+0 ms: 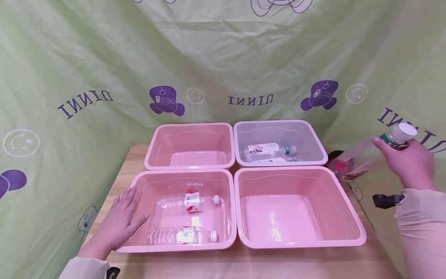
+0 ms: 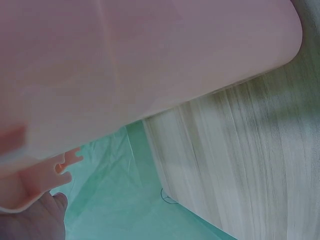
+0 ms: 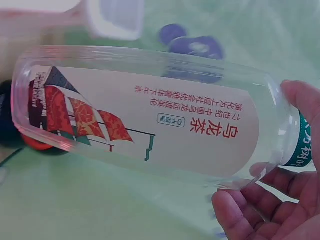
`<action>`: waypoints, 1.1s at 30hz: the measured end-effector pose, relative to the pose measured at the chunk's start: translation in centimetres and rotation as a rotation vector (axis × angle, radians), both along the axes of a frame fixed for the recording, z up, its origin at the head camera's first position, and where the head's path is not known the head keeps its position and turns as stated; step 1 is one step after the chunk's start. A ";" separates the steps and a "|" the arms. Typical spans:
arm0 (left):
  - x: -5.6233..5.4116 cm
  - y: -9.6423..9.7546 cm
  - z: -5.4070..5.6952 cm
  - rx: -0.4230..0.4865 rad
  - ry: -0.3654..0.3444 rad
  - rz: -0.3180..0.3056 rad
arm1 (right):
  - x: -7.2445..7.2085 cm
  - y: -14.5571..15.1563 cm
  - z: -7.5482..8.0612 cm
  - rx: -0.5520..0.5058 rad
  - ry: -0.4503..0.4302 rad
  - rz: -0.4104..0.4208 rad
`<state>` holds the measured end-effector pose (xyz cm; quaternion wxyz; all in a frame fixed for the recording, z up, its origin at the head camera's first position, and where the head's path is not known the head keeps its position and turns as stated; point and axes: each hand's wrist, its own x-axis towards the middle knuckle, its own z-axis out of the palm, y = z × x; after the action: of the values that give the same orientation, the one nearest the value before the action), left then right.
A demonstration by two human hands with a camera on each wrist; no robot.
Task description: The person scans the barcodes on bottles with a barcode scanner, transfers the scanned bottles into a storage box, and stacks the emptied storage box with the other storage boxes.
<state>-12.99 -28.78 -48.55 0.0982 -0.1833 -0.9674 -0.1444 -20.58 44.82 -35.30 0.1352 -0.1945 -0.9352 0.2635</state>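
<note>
My right hand (image 1: 409,161) grips a clear plastic bottle (image 1: 362,157) by its neck, just below the white cap, off the right side of the basins. The bottle is tilted, cap end up. In the right wrist view its white label (image 3: 200,122) shows a red-sailed ship, and a green band circles the neck. My left hand (image 1: 120,219), fingers fairly straight, rests on the left rim of the front left pink basin (image 1: 227,232). Inside that basin lie two clear bottles with white caps, one farther back (image 1: 193,202) and one nearer (image 1: 186,235).
A lavender basin (image 1: 278,124) at the back right holds bottles (image 1: 263,148) with green neck bands. Two more pink basins stand at the back left (image 1: 189,126) and front right (image 1: 299,244). They share a wooden table (image 1: 174,267) before a green curtain (image 1: 216,50). A dark object (image 3: 6,117) sits behind the held bottle's base.
</note>
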 end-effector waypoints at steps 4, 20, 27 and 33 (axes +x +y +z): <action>0.1 0.0 -0.1 -0.002 -0.004 0.005 | 0.0 -0.9 1.6 -0.003 0.074 -0.029; 0.3 0.2 -0.4 -0.008 0.038 0.000 | -0.7 -2.9 2.4 -0.364 0.247 -0.101; 0.3 0.1 -0.3 -0.009 0.053 0.005 | -2.0 -4.5 1.4 -0.796 0.310 0.032; 0.3 0.2 -0.1 -0.011 0.063 0.006 | -3.4 -6.5 0.4 -1.146 0.390 0.144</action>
<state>-12.67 -28.61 -48.67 0.1280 -0.1854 -0.9652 -0.1330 -24.00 38.36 -34.92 0.1596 -0.1205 -0.6136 0.7639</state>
